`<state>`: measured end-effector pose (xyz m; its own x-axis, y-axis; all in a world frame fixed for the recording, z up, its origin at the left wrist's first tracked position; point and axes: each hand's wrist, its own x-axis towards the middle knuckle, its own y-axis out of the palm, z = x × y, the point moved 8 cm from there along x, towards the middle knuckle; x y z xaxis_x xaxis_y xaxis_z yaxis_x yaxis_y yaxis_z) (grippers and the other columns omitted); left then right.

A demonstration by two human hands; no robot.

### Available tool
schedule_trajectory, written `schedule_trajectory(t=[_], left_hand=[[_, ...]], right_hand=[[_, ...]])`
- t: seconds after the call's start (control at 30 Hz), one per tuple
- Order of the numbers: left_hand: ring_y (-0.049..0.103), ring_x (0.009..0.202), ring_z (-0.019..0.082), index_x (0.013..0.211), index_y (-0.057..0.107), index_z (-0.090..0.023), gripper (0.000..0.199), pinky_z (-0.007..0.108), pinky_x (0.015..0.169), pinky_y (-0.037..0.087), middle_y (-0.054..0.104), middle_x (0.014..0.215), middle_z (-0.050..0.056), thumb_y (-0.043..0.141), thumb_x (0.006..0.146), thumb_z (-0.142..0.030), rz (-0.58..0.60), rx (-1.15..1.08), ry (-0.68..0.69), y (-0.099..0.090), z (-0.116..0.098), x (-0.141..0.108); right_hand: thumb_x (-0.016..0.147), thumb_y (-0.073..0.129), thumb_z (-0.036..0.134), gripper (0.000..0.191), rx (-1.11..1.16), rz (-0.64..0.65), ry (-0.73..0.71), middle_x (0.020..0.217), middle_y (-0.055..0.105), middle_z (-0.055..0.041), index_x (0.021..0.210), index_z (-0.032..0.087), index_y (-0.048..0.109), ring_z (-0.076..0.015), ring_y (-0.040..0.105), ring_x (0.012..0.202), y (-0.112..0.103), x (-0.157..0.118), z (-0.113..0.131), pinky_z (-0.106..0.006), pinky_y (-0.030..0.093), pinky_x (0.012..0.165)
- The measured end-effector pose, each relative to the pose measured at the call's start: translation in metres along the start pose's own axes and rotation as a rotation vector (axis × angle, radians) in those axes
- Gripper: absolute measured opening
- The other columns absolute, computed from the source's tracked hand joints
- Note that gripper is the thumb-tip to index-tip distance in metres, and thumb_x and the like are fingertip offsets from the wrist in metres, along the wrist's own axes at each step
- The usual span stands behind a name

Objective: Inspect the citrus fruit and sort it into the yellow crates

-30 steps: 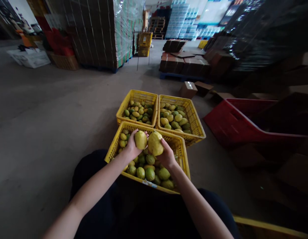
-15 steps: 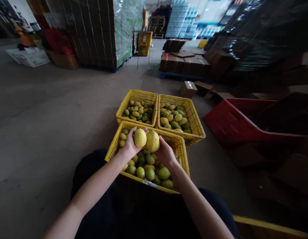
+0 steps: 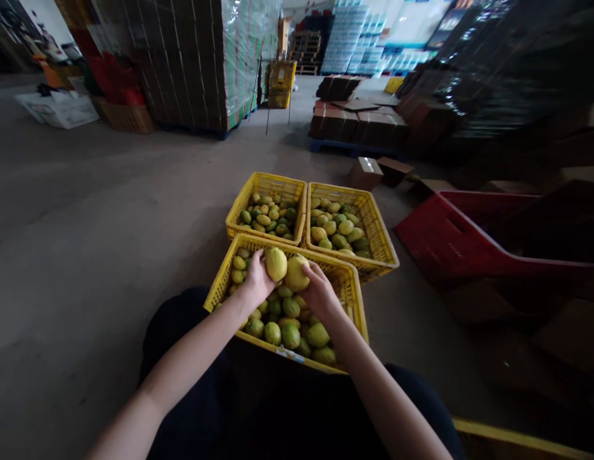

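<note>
Over the near yellow crate [image 3: 357, 313], my left hand [image 3: 259, 279] is closed around a yellow lemon [image 3: 276, 264]. Right beside it, a second, slightly larger lemon [image 3: 297, 273] is gripped by my right hand [image 3: 320, 291], with the fingers over its right side. The two fruits are side by side, close together. Below them, the near crate holds many green and yellow lemons [image 3: 290, 335]. My forearms hide parts of its contents.
Two more yellow crates of lemons, a left one [image 3: 234, 214] and a right one [image 3: 385, 236], stand just beyond. To the right is a red bin [image 3: 435, 239]. Cardboard boxes [image 3: 365, 173], a loaded pallet [image 3: 335, 145] and a wrapped stack [image 3: 191, 70] are farther off.
Both lemons have been turned a little in my hands. My right fingers now show over the front of the larger lemon. The view has shifted slightly.
</note>
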<state>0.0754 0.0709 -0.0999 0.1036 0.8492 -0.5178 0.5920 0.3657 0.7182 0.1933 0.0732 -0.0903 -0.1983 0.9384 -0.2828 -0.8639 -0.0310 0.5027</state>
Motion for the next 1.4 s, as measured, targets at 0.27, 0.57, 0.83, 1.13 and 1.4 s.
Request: schedule_trajectory(t=[0.27,0.57,0.83,1.13,1.4], left_hand=[[0.062,0.113,0.025,0.102,0.064,-0.019,0.022,0.035,0.093,0.052,0.071,0.108,0.007,0.056,0.088,-0.035,0.022,0.114,-0.013,0.004,0.001,-0.003],[0.063,0.105,0.028,0.093,0.072,-0.024,0.023,0.036,0.091,0.048,0.073,0.103,0.008,0.074,0.078,-0.041,0.176,0.823,0.322,0.025,-0.029,-0.031],[0.062,0.056,0.025,0.049,0.066,-0.024,0.029,0.037,0.06,0.052,0.058,0.049,0.002,0.084,0.059,-0.044,0.654,1.669,-0.358,-0.057,0.117,-0.044],[0.068,0.075,0.02,0.083,0.071,-0.017,0.035,0.035,0.08,0.056,0.069,0.074,0.006,0.072,0.078,-0.051,0.234,0.712,-0.021,-0.018,-0.006,0.015],[0.072,0.09,0.022,0.098,0.069,-0.016,0.024,0.038,0.094,0.049,0.07,0.109,0.013,0.07,0.083,-0.035,0.096,0.805,0.073,-0.021,-0.053,-0.004]], right_hand=[[0.057,0.087,0.043,0.049,-0.183,-0.22,-0.192,0.083,0.07,0.0034,0.091,0.025,0.057,-0.0151,0.065,0.067,-0.019,-0.004,0.01,-0.025,0.053,0.056],[0.067,0.078,0.046,0.036,0.021,-0.306,-0.124,0.077,0.07,0.0027,0.091,0.024,0.063,-0.019,0.068,0.069,-0.04,0.001,0.03,-0.031,0.057,0.06],[0.08,0.062,0.043,0.022,0.334,-0.313,-0.039,0.077,0.071,-0.0001,0.093,0.025,0.061,-0.021,0.069,0.067,-0.072,-0.003,0.056,-0.037,0.06,0.059],[0.08,0.061,0.044,0.022,0.309,-0.31,0.046,0.076,0.07,-0.0039,0.09,0.025,0.062,-0.0237,0.067,0.071,-0.066,-0.011,0.049,-0.037,0.058,0.059],[0.083,0.056,0.041,0.021,0.29,-0.331,0.074,0.074,0.068,-0.0054,0.09,0.022,0.06,-0.0224,0.066,0.066,-0.069,-0.01,0.048,-0.037,0.057,0.061]])
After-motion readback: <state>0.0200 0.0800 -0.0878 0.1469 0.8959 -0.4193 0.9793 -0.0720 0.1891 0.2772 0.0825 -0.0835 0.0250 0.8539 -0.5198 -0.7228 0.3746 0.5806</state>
